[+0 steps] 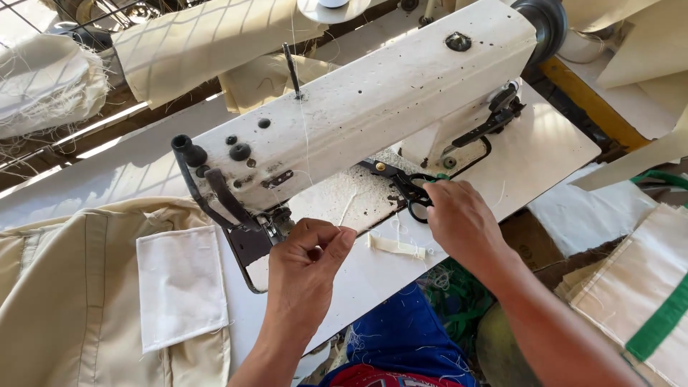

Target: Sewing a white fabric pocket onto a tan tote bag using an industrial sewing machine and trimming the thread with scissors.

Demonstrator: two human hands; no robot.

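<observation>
One white industrial sewing machine [373, 93] lies slanted across the white table [552, 143], its needle end toward the lower left. The left hand [307, 261] sits just below that needle end, fingers curled in, thumb and forefinger pinched on a thin white thread [347, 209] that runs up toward the machine arm. The right hand [462, 218] is folded around the handles of one pair of black scissors [401, 183], whose blades lie on the machine bed under the arm and point toward the needle. The machine's arm overhangs the bed, so the scissor tips are partly hidden beneath it.

One small cream strip of fabric [396, 246] lies on the table edge between the two hands. To the left, a beige garment [64, 301] spreads over the table with one white pocket piece [180, 287] lying on it. At the right edge stands a stack of cream bags with a green stripe [645, 294]. Rolled cream cloth [208, 36] lies behind the machine. Blue fabric [401, 337] shows below the table edge.
</observation>
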